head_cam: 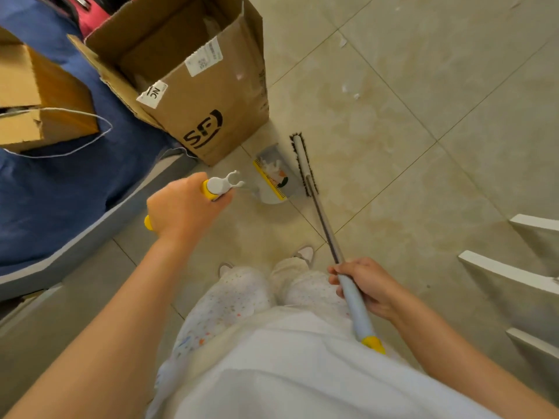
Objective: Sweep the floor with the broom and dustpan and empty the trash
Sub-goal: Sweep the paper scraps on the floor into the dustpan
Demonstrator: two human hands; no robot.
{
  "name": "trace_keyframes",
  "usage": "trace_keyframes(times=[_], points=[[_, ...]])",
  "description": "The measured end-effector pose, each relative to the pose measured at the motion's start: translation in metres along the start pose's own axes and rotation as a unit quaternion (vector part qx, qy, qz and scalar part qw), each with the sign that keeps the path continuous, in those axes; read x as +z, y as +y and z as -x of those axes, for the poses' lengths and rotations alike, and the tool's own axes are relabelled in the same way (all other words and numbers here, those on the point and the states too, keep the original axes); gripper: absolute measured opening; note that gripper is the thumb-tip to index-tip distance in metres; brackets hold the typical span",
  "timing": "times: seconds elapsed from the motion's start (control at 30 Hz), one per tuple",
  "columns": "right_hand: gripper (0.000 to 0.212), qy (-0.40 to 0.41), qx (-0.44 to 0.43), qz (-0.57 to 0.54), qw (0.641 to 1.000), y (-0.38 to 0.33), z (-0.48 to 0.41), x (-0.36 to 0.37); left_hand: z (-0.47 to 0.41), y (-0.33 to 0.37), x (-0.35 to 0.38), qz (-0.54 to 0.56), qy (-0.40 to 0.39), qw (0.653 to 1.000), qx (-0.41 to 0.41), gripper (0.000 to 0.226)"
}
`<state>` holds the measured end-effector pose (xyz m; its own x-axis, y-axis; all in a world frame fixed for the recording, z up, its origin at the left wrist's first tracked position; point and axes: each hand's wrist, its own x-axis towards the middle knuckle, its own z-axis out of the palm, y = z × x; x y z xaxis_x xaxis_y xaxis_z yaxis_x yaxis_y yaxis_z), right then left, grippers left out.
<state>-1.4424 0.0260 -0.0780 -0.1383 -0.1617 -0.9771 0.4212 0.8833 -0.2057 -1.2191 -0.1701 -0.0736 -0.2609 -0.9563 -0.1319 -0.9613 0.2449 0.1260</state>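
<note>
My left hand (181, 207) grips the white and yellow handle top of the dustpan (273, 173), whose grey pan with a yellow comb edge rests on the floor and holds white scraps. My right hand (367, 284) is closed around the pale blue grip of the broom (302, 160). The broom's long handle slants down to a dark-bristled head that lies right beside the pan's open side. An open cardboard box (208, 86) stands just behind the dustpan. A few white paper bits (348, 90) lie on the tiles farther out.
A blue-covered surface (60, 189) with another cardboard box (45, 95) and a thin cord fills the left. White chair parts (511, 273) stand at the right. Beige floor tiles (423, 101) stretch ahead. My feet in pale shoes are below the dustpan.
</note>
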Motion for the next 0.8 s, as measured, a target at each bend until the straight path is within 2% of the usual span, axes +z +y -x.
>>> trace_keyframes(times=[0.07, 0.2, 0.4, 0.67, 0.8], points=[[0.018, 0.01, 0.016, 0.004, 1.0, -0.016, -0.002, -0.025, -0.018, 0.027, 0.001, -0.001, 0.008, 1.0, 0.002, 0.049], [0.02, 0.111, 0.001, 0.062, 0.992, -0.041, -0.025, -0.065, -0.047, 0.075, 0.002, 0.005, 0.024, 1.0, 0.02, 0.05], [0.025, 0.138, -0.037, 0.088, 0.986, -0.064, -0.054, -0.093, -0.103, 0.133, 0.002, 0.007, 0.037, 0.997, 0.071, 0.048], [0.019, 0.165, -0.045, 0.047, 0.984, -0.178, -0.092, -0.126, -0.236, 0.192, -0.001, 0.031, 0.039, 0.99, 0.132, 0.047], [0.025, 0.176, -0.041, 0.037, 0.983, -0.233, -0.104, -0.132, -0.298, 0.216, -0.01, 0.028, 0.012, 0.988, 0.151, 0.049]])
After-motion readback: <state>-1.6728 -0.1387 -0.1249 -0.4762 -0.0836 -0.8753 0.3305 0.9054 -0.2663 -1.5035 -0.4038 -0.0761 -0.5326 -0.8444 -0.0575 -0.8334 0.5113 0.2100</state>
